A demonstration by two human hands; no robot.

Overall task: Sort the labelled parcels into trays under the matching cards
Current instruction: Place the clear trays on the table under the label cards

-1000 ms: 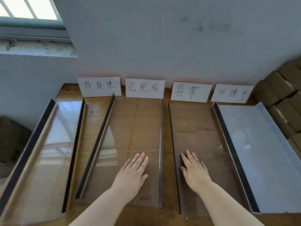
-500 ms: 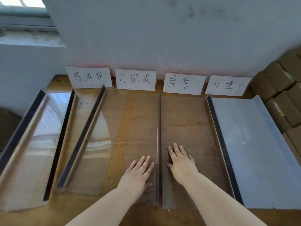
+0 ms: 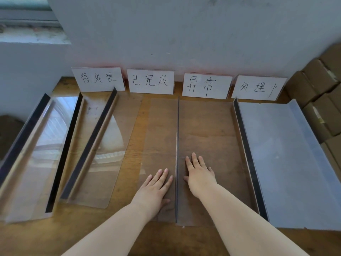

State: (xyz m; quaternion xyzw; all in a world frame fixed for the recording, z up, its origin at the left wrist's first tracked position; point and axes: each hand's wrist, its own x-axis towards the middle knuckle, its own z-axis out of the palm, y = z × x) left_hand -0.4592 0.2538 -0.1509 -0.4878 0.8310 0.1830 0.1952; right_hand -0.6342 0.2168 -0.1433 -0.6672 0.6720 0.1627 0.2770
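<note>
Several clear plastic trays lie side by side on a wooden table (image 3: 55, 235). Behind them stand handwritten cards: 待处理 (image 3: 98, 79), 已完成 (image 3: 150, 81), 异常 (image 3: 206, 85) and 处理中 (image 3: 258, 87). My left hand (image 3: 155, 189) lies flat, fingers straight, on the tray under 已完成 (image 3: 160, 130). My right hand (image 3: 199, 174) presses flat on the tray under 异常 (image 3: 206, 130). These two trays touch along their shared upright wall. A frosted tray (image 3: 287, 163) sits under 处理中. Brown cardboard parcels (image 3: 319, 93) are stacked at the right edge.
Two more clear trays with dark side walls, one at the far left (image 3: 36, 154) and one (image 3: 103, 145) under 待处理, lie angled on the left. A grey wall rises right behind the cards. A window sill (image 3: 31, 34) is at upper left.
Both hands slid toward each other, closing the gap between the two middle trays until their walls meet. The view shifted to the right and a little down.
</note>
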